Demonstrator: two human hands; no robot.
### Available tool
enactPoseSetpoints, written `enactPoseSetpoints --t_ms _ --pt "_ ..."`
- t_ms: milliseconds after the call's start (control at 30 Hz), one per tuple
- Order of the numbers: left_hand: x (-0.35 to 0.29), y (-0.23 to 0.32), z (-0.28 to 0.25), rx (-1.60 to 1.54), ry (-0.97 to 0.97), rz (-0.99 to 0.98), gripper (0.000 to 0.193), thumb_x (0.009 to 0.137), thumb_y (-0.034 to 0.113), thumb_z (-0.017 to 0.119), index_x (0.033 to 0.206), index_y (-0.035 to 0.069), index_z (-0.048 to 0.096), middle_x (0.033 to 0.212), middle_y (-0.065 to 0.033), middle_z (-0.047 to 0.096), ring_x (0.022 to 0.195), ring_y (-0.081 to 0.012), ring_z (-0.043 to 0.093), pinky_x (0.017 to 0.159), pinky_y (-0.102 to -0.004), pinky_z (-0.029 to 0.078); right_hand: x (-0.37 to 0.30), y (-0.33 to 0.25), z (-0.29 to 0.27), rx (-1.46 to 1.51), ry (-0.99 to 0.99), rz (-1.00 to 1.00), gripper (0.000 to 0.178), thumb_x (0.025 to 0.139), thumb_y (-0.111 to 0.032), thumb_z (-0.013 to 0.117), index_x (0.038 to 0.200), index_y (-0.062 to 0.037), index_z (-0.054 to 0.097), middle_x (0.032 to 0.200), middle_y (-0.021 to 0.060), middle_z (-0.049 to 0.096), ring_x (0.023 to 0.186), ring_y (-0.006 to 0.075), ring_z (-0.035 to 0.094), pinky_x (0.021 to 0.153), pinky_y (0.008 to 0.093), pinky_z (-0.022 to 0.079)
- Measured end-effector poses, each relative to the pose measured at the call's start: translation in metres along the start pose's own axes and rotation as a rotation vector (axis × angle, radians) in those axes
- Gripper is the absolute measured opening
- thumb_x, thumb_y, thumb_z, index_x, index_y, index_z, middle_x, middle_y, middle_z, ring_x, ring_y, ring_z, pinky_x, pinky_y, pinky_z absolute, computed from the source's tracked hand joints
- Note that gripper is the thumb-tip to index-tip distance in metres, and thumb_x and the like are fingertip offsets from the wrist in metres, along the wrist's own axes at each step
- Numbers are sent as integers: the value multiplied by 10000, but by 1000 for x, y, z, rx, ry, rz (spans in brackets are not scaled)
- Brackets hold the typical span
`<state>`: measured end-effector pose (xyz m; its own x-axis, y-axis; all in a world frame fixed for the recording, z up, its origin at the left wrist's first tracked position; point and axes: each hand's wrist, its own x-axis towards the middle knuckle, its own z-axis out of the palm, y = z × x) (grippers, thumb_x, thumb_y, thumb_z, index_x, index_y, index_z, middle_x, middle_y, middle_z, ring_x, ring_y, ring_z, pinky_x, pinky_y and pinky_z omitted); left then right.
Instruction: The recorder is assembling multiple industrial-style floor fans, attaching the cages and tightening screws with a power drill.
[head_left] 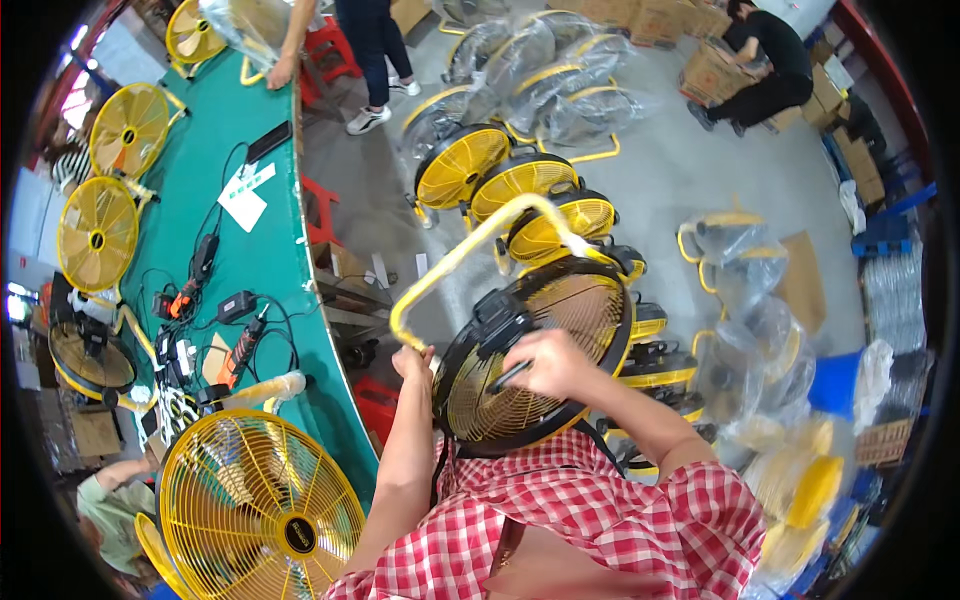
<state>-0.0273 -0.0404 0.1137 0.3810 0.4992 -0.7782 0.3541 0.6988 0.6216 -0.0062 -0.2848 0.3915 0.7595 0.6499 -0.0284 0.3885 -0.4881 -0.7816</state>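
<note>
A black-rimmed fan (580, 300) leans against my body, its back grille turned up and a black motor housing (502, 322) at its middle. From its sides a bent yellow tube stand (455, 262) arches away from me. My left hand (414, 366) is closed round the near left end of that tube, by the fan's rim. Over the grille, just below the motor housing, my right hand (548, 364) is closed, with a thin dark piece showing at its fingers. What that piece is, I cannot make out.
On my left, a green-topped table (262, 185) carries yellow fans (262, 505), power tools (245, 350), cables and a black phone (269, 142). Finished-looking fans (540, 190) stand in a row ahead; bagged ones (750, 300) lie right. A person crouches by a carton (715, 72).
</note>
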Motion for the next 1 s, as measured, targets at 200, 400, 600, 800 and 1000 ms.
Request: enactPoseSetpoints --t_ms 200,400,600,800,1000 --pt "-89 90 10 -9 -269 209 152 902 191 505 842 56 470 691 -51 493 590 -152 525 531 -280 468 26 36 -117 -119 313 240 185 634 -98 724 798 -35 668 747 90 660 665 162 622 642 283 477" --pt "-12 116 -23 233 96 685 184 896 146 505 1020 10 505 832 -48 548 693 -114 527 641 -229 458 41 98 -222 -105 658 537 290 677 -67 726 963 -63 677 807 60 673 661 104 544 633 260 448" --pt "66 123 10 636 303 799 242 881 140 517 1042 -41 523 933 -123 600 786 -200 561 724 -303 462 89 240 -285 -146 836 538 219 737 -117 687 947 -52 684 684 60 634 598 70 537 590 245 445" --pt "136 109 -58 693 285 348 122 823 111 532 745 21 557 592 -28 527 483 -129 477 432 -271 384 142 425 -327 -292 776 727 220 744 -165 676 921 -34 675 765 129 666 671 168 625 645 289 469" --pt "102 131 0 989 159 -88 53 805 51 546 799 -2 546 623 -26 519 457 -99 498 401 -226 433 134 594 -347 61 801 889 173 775 -117 657 912 -12 674 699 11 624 639 75 525 602 242 423"
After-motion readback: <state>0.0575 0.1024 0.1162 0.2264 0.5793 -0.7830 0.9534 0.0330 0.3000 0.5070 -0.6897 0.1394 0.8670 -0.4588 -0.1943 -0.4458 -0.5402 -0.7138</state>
